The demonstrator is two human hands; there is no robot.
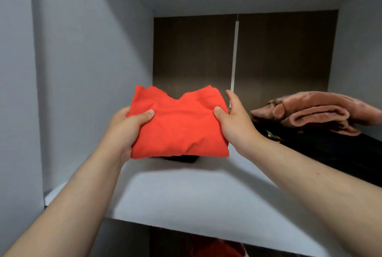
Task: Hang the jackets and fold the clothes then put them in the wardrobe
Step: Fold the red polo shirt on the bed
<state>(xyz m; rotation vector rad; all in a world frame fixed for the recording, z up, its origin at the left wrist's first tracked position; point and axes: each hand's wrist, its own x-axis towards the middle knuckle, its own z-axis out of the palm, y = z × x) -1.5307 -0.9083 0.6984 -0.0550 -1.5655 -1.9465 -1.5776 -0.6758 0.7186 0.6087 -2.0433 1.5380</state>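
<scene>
White wardrobe shelf (186, 190): pink blanket (316, 110) atop black clothes (330, 149), right. Your left hand (126, 128) and right hand (237, 124) grasp a folded red garment (179, 128).

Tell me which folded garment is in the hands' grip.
The folded bright red cloth garment, pinched at its sides by the left hand and right hand. The folded pink fleece garment lies untouched on the black clothes.
</scene>
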